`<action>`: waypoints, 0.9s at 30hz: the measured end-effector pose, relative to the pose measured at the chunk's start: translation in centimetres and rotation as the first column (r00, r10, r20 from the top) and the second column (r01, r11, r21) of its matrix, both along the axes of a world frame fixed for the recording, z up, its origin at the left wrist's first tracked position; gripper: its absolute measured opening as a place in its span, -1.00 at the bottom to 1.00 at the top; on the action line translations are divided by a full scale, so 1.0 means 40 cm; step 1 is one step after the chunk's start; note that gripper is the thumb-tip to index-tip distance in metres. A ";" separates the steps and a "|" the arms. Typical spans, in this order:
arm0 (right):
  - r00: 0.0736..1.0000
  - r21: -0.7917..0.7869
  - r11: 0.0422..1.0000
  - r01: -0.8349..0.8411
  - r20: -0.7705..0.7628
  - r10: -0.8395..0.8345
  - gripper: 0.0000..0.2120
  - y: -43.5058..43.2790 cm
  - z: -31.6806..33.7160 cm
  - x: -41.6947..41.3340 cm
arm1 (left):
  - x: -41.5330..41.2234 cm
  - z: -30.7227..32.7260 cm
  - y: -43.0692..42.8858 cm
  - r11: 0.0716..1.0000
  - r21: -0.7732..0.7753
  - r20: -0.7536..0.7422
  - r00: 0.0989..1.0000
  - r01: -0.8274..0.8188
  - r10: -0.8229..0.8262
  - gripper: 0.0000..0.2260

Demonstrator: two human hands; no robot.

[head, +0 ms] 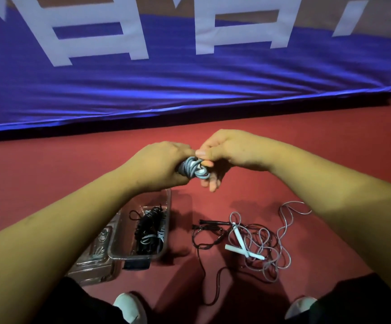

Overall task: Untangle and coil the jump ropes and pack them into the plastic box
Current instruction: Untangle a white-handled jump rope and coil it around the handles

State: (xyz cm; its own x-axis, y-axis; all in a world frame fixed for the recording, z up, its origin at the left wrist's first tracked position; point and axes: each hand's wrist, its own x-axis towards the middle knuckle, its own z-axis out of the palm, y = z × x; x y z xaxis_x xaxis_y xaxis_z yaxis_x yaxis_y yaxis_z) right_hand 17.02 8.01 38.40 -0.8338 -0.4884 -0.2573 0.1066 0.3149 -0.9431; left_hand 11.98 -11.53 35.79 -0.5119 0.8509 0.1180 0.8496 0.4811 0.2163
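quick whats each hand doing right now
Left hand: grips the coiled pale grey-blue jump rope bundle.
Right hand: thumb and forefinger pinch the top of the same bundle.

This looks like a sports hall. The floor (318,146) is smooth and red, like a games court. A big blue banner (190,90) with huge white letters (96,31) runs along it. Jump ropes (239,238) lie on the floor.

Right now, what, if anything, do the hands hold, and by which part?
A coiled grey jump rope: left hand grips the bundle's end, right hand pinches its top loops.
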 end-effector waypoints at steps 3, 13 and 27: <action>0.999 -0.108 0.994 0.023 0.033 -0.020 -0.68 0.014 -0.002 -0.002 | 0.022 0.014 -0.006 0.990 0.140 0.289 0.957 -0.013 -0.028 -0.79; 0.875 0.040 0.951 0.307 -0.406 -0.265 -0.61 0.023 0.000 -0.027 | 0.066 0.039 0.027 0.743 0.449 0.840 0.517 -0.496 -0.163 -0.79; 0.870 -0.355 0.801 0.482 0.087 -0.485 -0.77 0.003 0.013 -0.028 | 0.083 0.026 0.066 0.587 0.519 0.855 0.378 -0.622 -0.356 -0.69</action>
State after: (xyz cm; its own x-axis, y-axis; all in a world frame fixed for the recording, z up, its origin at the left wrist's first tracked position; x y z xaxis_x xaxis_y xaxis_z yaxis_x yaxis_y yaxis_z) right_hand 15.91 8.14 38.94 -0.9874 -0.0772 -0.1383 0.1476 -0.1306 -0.9804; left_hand 15.30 -8.89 36.84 -0.8033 0.5956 0.0041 -0.1268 -0.1777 0.9759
